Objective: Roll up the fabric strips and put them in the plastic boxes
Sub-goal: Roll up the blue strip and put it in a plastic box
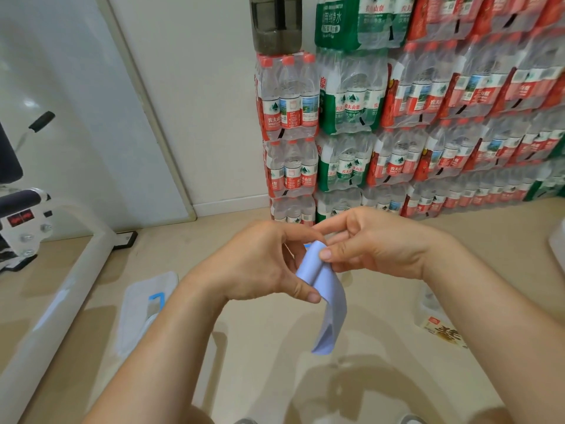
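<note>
Fabric strip (334, 304), smooth pale blue, half-rolled, in the pinch of left hand (253, 261) and right hand (377, 243).

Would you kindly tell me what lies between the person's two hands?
The light-blue fabric strip, partly rolled: the left hand and right hand both pinch its roll, and its loose tail hangs below. The head view shows this.

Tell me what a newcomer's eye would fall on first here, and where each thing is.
In the centre foreground, the left hand and right hand pinch a pale blue fabric strip, partly rolled, its loose end hanging down. Behind them, on the right, shrink-wrapped water bottle packs stand stacked high against the wall.
</note>
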Tool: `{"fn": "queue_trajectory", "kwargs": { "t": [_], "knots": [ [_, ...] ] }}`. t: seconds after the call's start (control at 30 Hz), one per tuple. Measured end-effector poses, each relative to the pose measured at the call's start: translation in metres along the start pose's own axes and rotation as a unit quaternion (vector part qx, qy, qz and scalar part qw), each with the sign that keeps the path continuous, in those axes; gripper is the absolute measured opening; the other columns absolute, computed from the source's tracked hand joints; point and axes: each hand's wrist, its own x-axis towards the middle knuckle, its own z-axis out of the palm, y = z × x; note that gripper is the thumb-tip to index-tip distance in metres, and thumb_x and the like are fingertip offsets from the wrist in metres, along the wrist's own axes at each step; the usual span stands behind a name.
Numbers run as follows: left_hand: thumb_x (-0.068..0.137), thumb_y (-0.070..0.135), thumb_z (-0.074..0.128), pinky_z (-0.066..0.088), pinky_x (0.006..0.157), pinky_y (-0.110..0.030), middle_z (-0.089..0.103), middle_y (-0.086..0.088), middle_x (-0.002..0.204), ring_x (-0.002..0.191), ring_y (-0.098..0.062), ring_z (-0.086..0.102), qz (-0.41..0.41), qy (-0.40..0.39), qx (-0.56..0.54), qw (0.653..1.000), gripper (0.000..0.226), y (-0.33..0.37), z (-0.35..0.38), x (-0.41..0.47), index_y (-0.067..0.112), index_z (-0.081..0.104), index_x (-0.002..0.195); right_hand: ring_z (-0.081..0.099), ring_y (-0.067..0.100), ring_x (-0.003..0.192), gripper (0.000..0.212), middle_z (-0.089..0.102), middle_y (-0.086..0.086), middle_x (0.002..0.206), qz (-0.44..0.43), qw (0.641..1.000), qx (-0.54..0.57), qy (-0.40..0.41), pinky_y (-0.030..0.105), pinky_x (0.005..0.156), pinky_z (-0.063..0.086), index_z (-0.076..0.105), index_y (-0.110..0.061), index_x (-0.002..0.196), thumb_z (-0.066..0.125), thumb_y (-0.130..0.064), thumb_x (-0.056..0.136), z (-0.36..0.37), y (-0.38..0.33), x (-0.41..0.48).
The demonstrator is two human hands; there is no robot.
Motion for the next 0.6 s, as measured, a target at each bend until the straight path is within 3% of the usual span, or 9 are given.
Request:
{"fn": "queue_trajectory", "kwargs": {
  "t": [0.07, 0.17, 0.23, 0.37, 0.5, 0.6],
  "knots": [
    [0.058, 0.018, 0.090, 0.053, 0.063, -0.028, 0.069, 0.004, 0.070, 0.064, -0.016, 0.065, -0.004, 0.024, -0.013, 1.000, 0.056, -0.002, 0.001, 0.001, 0.039, 0.065, 0.103, 0.067, 0.015, 0.090, 0.031, 0.073, 0.016, 0.104, -0.014, 1.000, -0.006, 0.027, 0.024, 0.082, 0.054, 0.068, -0.006, 0.115, 0.062, 0.003, 0.085, -0.001, 0.000, 0.001],
    [0.065, 0.004, 0.084, 0.053, 0.066, -0.025, 0.066, 0.005, 0.067, 0.062, -0.014, 0.060, -0.015, 0.071, -0.134, 0.988, 0.069, -0.005, -0.001, 0.003, 0.038, 0.059, 0.119, 0.069, 0.018, 0.088, 0.029, 0.073, 0.017, 0.100, -0.056, 0.992, 0.041, 0.102, 0.026, 0.078, 0.055, 0.068, -0.004, 0.110, 0.064, 0.005, 0.083, -0.004, 0.000, 0.002],
    [0.074, 0.006, 0.078, 0.055, 0.073, -0.028, 0.068, 0.000, 0.072, 0.067, -0.014, 0.062, -0.019, 0.081, -0.214, 0.973, 0.058, -0.005, -0.004, 0.002, 0.029, 0.057, 0.124, 0.070, 0.017, 0.083, 0.025, 0.075, 0.014, 0.093, -0.082, 0.985, 0.072, 0.135, 0.022, 0.070, 0.055, 0.069, -0.004, 0.105, 0.065, 0.004, 0.081, -0.005, 0.001, 0.002],
    [0.086, 0.023, 0.067, 0.057, 0.076, -0.034, 0.074, -0.017, 0.087, 0.076, -0.021, 0.064, -0.044, 0.132, -0.233, 0.963, 0.021, 0.000, 0.000, 0.005, 0.016, 0.071, 0.105, 0.071, 0.019, 0.077, 0.023, 0.074, 0.015, 0.090, -0.108, 0.977, 0.064, 0.170, 0.023, 0.067, 0.056, 0.068, -0.001, 0.101, 0.067, 0.006, 0.079, -0.001, 0.003, 0.004],
    [0.083, 0.014, 0.072, 0.058, 0.074, -0.041, 0.076, -0.012, 0.086, 0.075, -0.022, 0.067, -0.055, 0.188, -0.235, 0.952, 0.012, -0.003, 0.006, 0.012, 0.017, 0.077, 0.094, 0.069, 0.017, 0.071, 0.020, 0.073, 0.015, 0.084, -0.102, 0.977, 0.063, 0.179, 0.022, 0.060, 0.055, 0.069, -0.007, 0.094, 0.068, 0.006, 0.080, 0.003, 0.002, 0.005],
    [0.080, 0.007, 0.074, 0.056, 0.063, -0.027, 0.077, -0.006, 0.083, 0.071, -0.014, 0.069, -0.049, 0.204, -0.256, 0.944, 0.015, -0.005, 0.005, 0.013, 0.015, 0.077, 0.092, 0.068, 0.020, 0.073, 0.022, 0.070, 0.018, 0.085, -0.097, 0.977, 0.071, 0.175, 0.023, 0.061, 0.055, 0.068, -0.005, 0.098, 0.068, 0.006, 0.079, 0.003, 0.002, 0.005]
  ]
}}
